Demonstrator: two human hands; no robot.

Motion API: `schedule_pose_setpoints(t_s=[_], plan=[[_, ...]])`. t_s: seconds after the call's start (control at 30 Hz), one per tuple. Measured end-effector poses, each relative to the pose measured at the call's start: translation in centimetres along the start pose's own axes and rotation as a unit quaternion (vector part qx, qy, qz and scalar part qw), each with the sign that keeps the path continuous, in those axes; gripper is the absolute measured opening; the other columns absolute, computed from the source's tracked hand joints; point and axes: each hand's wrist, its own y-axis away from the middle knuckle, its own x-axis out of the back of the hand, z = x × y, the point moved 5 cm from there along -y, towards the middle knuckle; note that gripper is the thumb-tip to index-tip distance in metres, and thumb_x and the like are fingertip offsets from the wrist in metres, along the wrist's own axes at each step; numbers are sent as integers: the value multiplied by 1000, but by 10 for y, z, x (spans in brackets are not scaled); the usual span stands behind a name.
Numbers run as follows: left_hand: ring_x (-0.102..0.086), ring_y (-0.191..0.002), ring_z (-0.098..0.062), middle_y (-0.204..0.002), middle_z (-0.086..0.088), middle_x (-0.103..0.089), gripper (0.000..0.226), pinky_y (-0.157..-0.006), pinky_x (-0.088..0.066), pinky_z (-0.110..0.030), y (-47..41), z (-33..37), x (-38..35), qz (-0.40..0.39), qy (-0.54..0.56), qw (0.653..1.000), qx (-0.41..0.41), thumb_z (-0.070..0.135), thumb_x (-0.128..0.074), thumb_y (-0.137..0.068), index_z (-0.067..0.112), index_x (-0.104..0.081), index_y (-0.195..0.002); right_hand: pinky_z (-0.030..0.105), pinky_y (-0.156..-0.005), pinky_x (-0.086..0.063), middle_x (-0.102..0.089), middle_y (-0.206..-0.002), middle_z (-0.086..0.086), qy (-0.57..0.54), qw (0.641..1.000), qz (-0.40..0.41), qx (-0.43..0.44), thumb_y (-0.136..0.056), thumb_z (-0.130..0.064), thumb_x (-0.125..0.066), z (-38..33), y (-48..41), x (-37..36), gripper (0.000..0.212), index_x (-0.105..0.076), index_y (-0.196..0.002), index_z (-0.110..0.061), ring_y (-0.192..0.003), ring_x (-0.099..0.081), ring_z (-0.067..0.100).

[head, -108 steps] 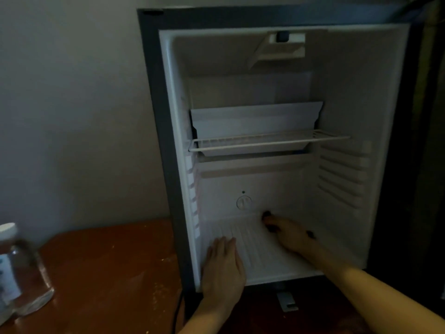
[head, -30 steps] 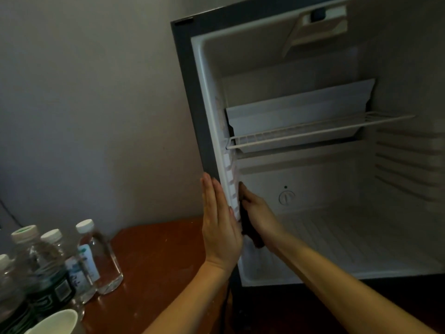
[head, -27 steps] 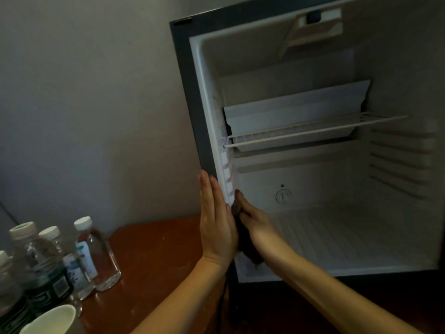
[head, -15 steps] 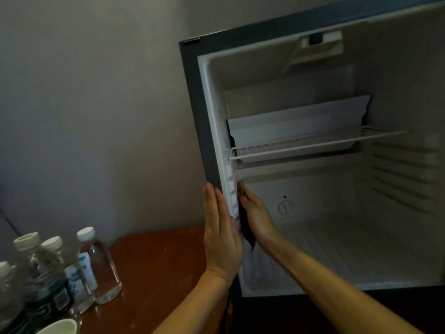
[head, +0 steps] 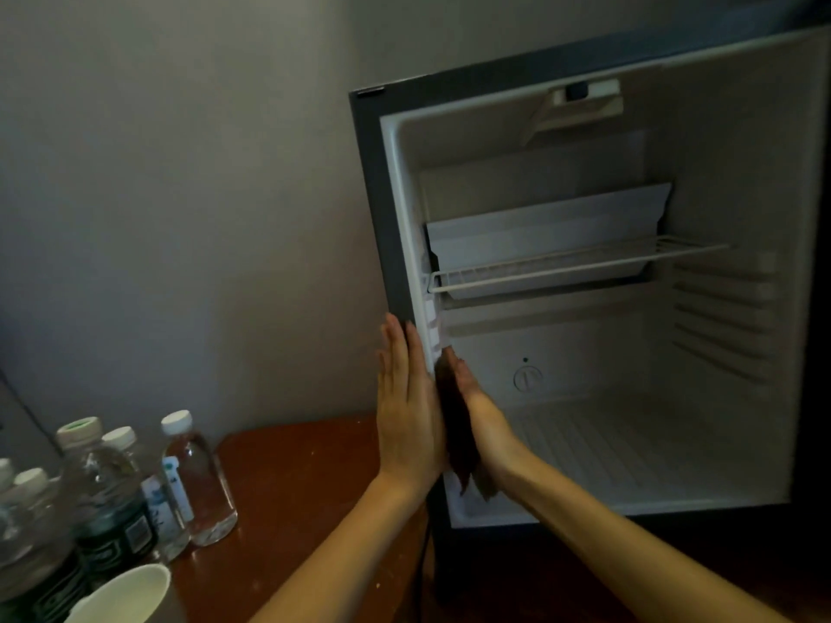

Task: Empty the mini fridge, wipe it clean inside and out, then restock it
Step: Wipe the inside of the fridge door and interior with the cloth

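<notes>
The mini fridge (head: pixel 377 209) stands open on the right, with a white interior and nothing stored in it. A wire shelf (head: pixel 575 267) sits halfway up, below a white tray. My left hand (head: pixel 407 406) lies flat with straight fingers against the outside of the fridge's left wall. My right hand (head: pixel 481 420) is inside and presses a dark cloth (head: pixel 456 438) against the inner left wall, fingers straight.
Several water bottles (head: pixel 198 478) stand on the reddish wooden table (head: pixel 292 487) at the lower left. A white paper cup (head: pixel 126 595) is at the bottom edge. A grey wall lies behind. A dark cable hangs below the fridge's left corner.
My right hand went from the fridge floor to the inner left wall with the cloth and has been sliding along it. My left hand moved from the floor's front edge to the outer left wall.
</notes>
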Motion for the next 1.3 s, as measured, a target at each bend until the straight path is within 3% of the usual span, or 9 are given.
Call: schedule_pose_setpoints(t_s=[0.07,0.2,0.37,0.5,0.73,0.87,1.0,1.17,1.3], plan=[[9,-148,-13,-158,11,21,55,-120,0,-29,-24,4,7,30,25,999,8,28,-14,-105,19,12,-152,24,-96,-41,-49,-127,-8,9,1000,-4,-6,-98,-52,-22,-1,-19,8,60,-36,-146,-18,-117,-49,9],[8,-148,-10,-157,18,17,55,-120,0,-27,-58,0,6,66,70,995,28,13,-23,-102,13,2,-151,41,-116,-28,-42,-147,-4,-15,1000,12,-23,-96,-62,-29,5,-59,20,63,-37,-146,-26,-135,-39,17],[5,-148,-10,-158,21,15,56,-121,-2,-31,-51,-1,3,74,67,995,5,11,-23,-102,19,2,-151,42,-113,-35,-57,-136,0,-61,998,28,-4,-91,-64,-45,14,-83,28,62,-53,-137,-23,-125,-52,16],[4,-148,-11,-157,21,15,52,-121,-5,-35,-51,1,4,64,66,996,-5,36,-13,-105,36,13,-150,14,-91,-47,-66,-114,-23,-27,998,16,55,-103,-39,-33,-8,-55,11,32,-52,-128,-37,-110,-58,-8],[4,-148,-9,-157,24,16,59,-120,-8,-30,-51,-3,2,67,85,994,13,27,-26,-104,37,10,-150,3,-105,-22,-18,-147,-29,21,993,-16,112,-105,-20,-24,-4,-15,0,47,-16,-150,-31,-136,-20,-13],[4,-148,-9,-156,24,16,50,-120,-8,-33,-51,3,3,66,84,994,2,44,-10,-104,30,5,-150,8,-105,-32,-37,-138,-30,34,992,7,120,-105,-27,-25,-16,-49,9,39,-26,-143,-37,-120,-39,-20],[2,-148,-12,-157,24,15,50,-120,-6,-28,-50,2,3,65,94,993,-1,42,-7,-103,42,12,-149,37,-111,-38,-54,-139,2,-14,996,1,84,-103,-37,-36,-21,-72,16,43,-45,-142,-21,-125,-53,12],[1,-148,-12,-157,21,15,51,-119,-10,-25,-50,3,3,69,77,995,-5,42,-10,-104,37,11,-151,4,-83,-44,-62,-110,-35,-19,991,38,126,-105,-15,-30,-30,-33,4,33,-45,-125,-36,-106,-54,-18],[0,-149,-16,-159,16,13,51,-120,-12,-31,-49,1,2,71,70,995,0,36,-14,-105,23,3,-152,21,-100,-46,-57,-133,-10,-81,974,128,167,-97,1,-45,-24,-19,15,47,-48,-137,-23,-121,-55,3]])
